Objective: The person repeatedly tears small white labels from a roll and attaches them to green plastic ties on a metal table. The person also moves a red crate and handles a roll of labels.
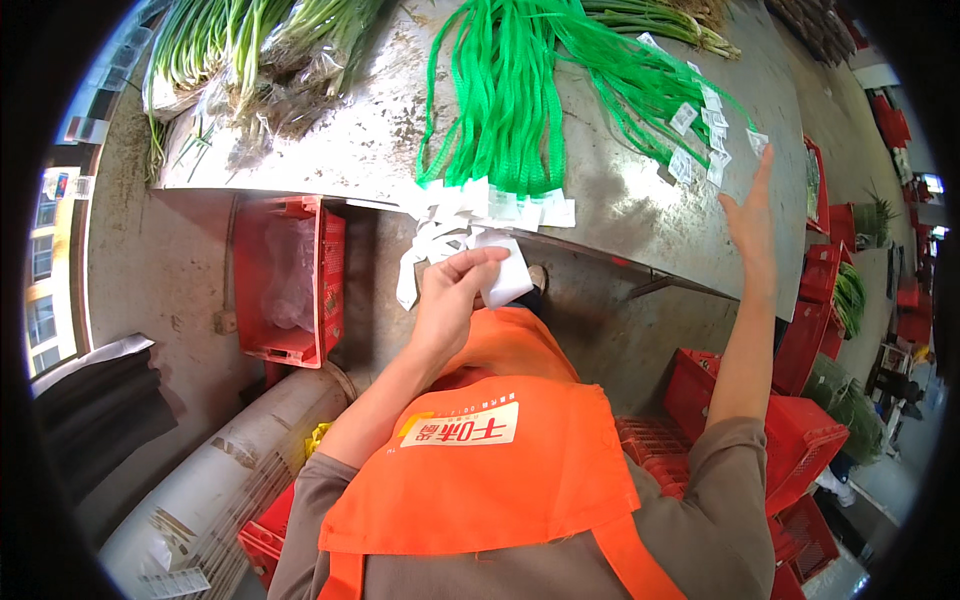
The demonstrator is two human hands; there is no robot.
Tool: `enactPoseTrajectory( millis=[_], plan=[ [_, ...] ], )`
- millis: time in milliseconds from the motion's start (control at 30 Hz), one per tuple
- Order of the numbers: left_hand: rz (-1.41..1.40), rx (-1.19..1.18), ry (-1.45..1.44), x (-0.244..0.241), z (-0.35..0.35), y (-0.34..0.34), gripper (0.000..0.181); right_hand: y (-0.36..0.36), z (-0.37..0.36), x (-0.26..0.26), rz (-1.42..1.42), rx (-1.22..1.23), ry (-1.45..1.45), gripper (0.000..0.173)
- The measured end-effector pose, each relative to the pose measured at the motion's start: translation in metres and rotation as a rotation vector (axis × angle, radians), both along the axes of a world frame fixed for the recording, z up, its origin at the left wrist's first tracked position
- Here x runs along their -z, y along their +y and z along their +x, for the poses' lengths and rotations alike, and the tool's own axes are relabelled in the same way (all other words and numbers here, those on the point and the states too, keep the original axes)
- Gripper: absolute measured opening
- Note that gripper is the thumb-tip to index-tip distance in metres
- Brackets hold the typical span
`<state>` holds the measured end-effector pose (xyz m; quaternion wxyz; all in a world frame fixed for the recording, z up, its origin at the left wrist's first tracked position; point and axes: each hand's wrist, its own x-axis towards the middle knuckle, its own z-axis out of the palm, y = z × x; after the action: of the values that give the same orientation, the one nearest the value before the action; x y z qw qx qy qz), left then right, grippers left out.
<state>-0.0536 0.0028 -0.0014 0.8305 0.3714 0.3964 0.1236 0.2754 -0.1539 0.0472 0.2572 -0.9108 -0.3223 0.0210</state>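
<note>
My left hand [454, 296] pinches a white label strip [510, 277] between thumb and fingers, just below the table's front edge. More of the white strip hangs in loops beside it. Above lies a bundle of green mesh net bags [502, 112], their lower ends bearing white labels [487, 204] at the edge. My right hand [750, 202] is over the right part of the metal table [622, 217], fingers spread. Its fingertip is at a white label [758, 141] on the end of a green mesh strand. Several labelled net ends [712, 127] lie left of it.
Bundled spring onions [232, 67] with roots and clear plastic lie at the table's left; more spring onions [675, 26] lie at the back. A red plastic crate [289, 277] holding clear film stands below left. More red crates [795, 442] stand at right. A large white roll [240, 465] lies lower left.
</note>
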Motion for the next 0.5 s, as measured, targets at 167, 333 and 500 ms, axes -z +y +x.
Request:
enactPoseTrajectory(
  millis=[167,333,500],
  plan=[
    [-0.146,-0.038,-0.072,0.003,-0.002,0.016,0.022,0.024,-0.112,0.046,0.26,-0.091,0.368,0.035],
    [-0.158,0.029,-0.056,0.014,-0.01,0.014,0.023,0.046,-0.12,0.068,0.536,0.044,0.678,0.022],
    [-0.136,0.023,-0.093,0.004,-0.006,0.008,0.023,0.023,-0.027,0.072,0.416,-0.025,0.467,0.053]
  ],
)
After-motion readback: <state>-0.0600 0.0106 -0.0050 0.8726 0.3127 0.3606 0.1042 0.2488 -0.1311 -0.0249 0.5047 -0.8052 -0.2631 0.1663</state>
